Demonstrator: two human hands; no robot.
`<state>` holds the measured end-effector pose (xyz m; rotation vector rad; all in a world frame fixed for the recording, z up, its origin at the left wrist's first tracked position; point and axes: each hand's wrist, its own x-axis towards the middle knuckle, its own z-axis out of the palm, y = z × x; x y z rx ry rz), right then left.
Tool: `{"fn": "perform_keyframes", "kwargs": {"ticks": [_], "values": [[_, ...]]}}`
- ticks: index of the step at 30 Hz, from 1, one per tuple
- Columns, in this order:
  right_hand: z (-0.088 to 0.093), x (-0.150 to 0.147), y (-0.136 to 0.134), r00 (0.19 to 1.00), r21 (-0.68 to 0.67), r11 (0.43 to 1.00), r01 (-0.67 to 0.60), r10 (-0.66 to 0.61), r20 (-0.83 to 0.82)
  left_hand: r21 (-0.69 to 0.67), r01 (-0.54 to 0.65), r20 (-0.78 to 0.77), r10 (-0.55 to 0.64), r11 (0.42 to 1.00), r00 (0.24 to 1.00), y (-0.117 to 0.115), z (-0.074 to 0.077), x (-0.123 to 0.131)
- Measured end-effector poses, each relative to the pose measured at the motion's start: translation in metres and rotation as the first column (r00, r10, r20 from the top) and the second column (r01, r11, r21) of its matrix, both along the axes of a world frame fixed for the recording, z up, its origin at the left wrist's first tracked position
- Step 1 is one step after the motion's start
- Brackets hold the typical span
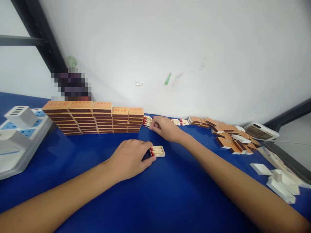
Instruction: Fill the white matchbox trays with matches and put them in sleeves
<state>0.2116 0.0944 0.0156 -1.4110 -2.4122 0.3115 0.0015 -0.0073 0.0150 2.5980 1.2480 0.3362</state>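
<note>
My left hand rests on the blue table, fingers curled around the left end of a small open matchbox tray filled with red-tipped matches. My right hand reaches further back, its fingers closed on loose matches in a pile by the wall. Just left of that pile stand stacked rows of closed orange matchboxes.
A heap of loose orange matchbox sleeves and white trays lies at the right, with more white trays nearer the right edge. A white power strip with chargers sits at the left. A phone lies at the back right.
</note>
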Motion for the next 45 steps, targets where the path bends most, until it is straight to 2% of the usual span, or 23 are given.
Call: {"fn": "perform_keyframes", "kwargs": {"ticks": [13, 20, 25, 30, 35, 38, 45], "values": [[0.0, -0.005, 0.001, 0.999, 0.033, 0.999, -0.019, 0.018, 0.039, 0.007, 0.011, -0.013, -0.011, 1.0, 1.0, 0.0, 0.005, 0.001], [0.009, -0.003, -0.003, 0.994, -0.013, 1.0, -0.007, 0.008, 0.106, 0.004, 0.0, -0.023, 0.0, 1.0, 1.0, 0.0, 0.005, 0.001], [0.02, 0.026, -0.029, 0.994, -0.029, 0.999, 0.019, -0.016, 0.104, 0.001, -0.004, -0.04, 0.004, 1.0, 0.999, 0.001, 0.005, 0.0], [0.018, 0.05, -0.066, 0.999, -0.055, 0.998, 0.03, -0.028, 0.034, -0.015, -0.027, -0.042, 0.026, 1.0, 0.999, 0.001, 0.007, 0.001], [0.017, 0.045, -0.096, 0.986, -0.05, 0.995, -0.086, 0.078, -0.15, -0.043, -0.035, -0.014, 0.035, 0.998, 0.999, 0.002, 0.008, 0.002], [0.02, 0.037, -0.105, 0.983, -0.053, 0.989, -0.136, 0.129, -0.128, -0.037, -0.028, 0.009, 0.029, 0.999, 1.0, 0.003, 0.007, 0.001], [0.013, 0.032, -0.105, 0.99, -0.022, 0.99, -0.136, 0.135, -0.047, -0.018, 0.004, 0.044, -0.003, 1.0, 0.999, 0.004, 0.004, -0.001]]}}
